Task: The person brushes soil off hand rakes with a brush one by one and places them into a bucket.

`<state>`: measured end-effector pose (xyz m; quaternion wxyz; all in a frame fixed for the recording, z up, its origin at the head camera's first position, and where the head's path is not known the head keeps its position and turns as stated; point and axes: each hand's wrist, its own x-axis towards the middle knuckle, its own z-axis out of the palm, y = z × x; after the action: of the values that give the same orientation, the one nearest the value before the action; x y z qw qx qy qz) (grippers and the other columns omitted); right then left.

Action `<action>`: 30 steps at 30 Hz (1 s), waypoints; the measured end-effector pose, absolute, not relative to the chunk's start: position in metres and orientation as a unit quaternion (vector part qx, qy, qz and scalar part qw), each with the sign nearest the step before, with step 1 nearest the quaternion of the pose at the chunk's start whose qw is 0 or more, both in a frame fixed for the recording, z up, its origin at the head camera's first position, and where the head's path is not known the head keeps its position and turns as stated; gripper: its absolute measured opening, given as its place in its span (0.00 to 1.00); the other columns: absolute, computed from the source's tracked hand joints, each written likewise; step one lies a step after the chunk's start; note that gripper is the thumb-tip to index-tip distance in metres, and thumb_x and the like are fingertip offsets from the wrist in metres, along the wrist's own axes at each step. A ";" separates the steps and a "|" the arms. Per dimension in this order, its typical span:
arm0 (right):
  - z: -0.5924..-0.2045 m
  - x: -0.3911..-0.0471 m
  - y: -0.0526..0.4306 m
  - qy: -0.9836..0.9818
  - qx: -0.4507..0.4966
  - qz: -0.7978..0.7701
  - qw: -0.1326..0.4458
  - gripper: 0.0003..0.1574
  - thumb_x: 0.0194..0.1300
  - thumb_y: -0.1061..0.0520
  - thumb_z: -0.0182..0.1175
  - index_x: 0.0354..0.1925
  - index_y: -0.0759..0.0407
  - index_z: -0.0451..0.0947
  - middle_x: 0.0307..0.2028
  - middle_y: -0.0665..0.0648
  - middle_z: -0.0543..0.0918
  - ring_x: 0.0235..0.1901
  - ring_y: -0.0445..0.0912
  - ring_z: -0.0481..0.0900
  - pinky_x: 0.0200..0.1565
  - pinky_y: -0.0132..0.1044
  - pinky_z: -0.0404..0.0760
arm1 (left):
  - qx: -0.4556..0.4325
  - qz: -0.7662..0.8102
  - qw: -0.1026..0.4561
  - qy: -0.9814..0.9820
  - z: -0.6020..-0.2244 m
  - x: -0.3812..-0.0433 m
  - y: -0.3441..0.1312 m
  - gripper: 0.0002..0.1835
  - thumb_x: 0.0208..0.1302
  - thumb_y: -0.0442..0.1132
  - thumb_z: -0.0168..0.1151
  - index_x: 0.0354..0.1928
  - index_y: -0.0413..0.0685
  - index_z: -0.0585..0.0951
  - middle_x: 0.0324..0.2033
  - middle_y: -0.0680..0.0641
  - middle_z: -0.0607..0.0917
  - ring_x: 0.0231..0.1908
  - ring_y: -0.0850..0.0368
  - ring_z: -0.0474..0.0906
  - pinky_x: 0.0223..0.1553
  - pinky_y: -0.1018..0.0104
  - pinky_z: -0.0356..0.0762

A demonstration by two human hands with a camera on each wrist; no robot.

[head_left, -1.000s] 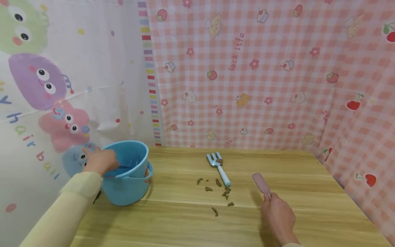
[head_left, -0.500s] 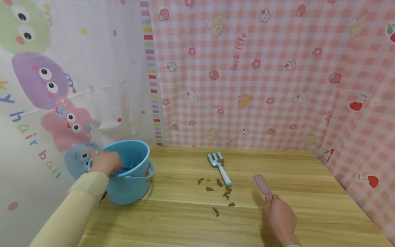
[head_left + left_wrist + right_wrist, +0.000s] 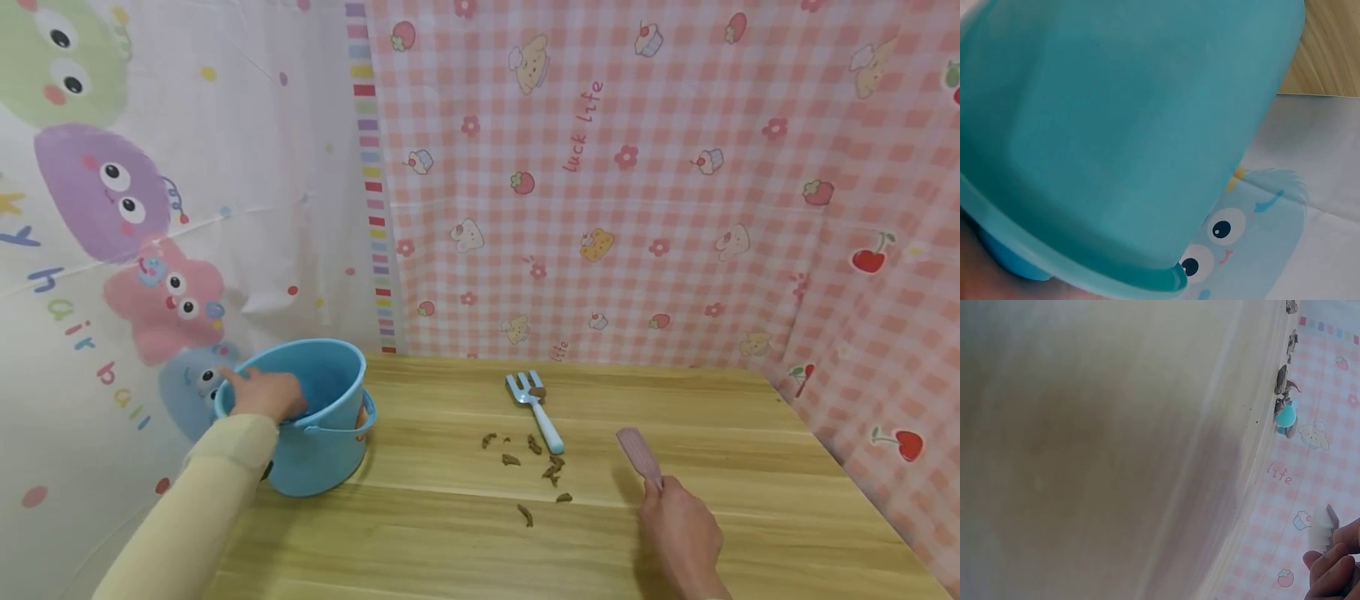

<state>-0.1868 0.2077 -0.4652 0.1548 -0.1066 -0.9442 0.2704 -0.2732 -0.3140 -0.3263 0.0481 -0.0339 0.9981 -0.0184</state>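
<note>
My left hand [image 3: 266,396] reaches over the rim into a light blue bucket [image 3: 318,462] at the left of the table. Its fingers are hidden inside. In the left wrist view the bucket [image 3: 1129,137] fills most of the picture, and a darker blue piece [image 3: 1013,257] shows beyond its rim, beside the hand. My right hand [image 3: 681,529] grips a small pink brush [image 3: 639,454] above the table at the right. White bristles of that brush [image 3: 1320,537] show in the right wrist view. Several brown scraps [image 3: 525,515] lie scattered on the wood between the hands.
A light blue toy hand fork [image 3: 542,421] lies behind the scraps, with one brown piece [image 3: 537,392] at its tines. The wooden table [image 3: 420,542] meets a pink checked curtain [image 3: 660,192] at the back and right. A white cartoon curtain [image 3: 277,233] hangs at the left.
My left hand has sunk further into the bucket and shifted slightly right. The whole view has drifted a little. The right hand keeps the brush in nearly the same place.
</note>
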 end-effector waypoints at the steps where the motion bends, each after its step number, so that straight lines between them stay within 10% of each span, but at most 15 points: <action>1: -0.465 -0.187 0.208 -0.944 -0.108 0.270 0.154 0.20 0.72 0.52 0.52 0.44 0.71 0.77 0.23 0.62 0.77 0.21 0.56 0.74 0.20 0.51 0.70 | -0.034 -0.019 0.049 0.998 -0.326 -0.274 -0.313 0.13 0.61 0.35 0.49 0.21 0.46 0.79 0.49 0.21 0.77 0.60 0.09 0.48 0.54 0.15 0.34; 30: -0.467 -0.186 0.210 -0.948 -0.109 0.266 0.134 0.21 0.73 0.52 0.50 0.46 0.70 0.76 0.24 0.63 0.79 0.22 0.56 0.75 0.21 0.50 0.70 | -0.061 -0.011 0.065 0.996 -0.343 -0.292 -0.309 0.14 0.62 0.36 0.50 0.23 0.45 0.82 0.56 0.19 0.72 0.64 0.10 0.36 0.56 0.17 0.28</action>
<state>-0.1856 0.2098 -0.4666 0.1339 -0.1085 -0.9484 0.2661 -0.2924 -0.3087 -0.3432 0.0655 -0.0608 0.9959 -0.0106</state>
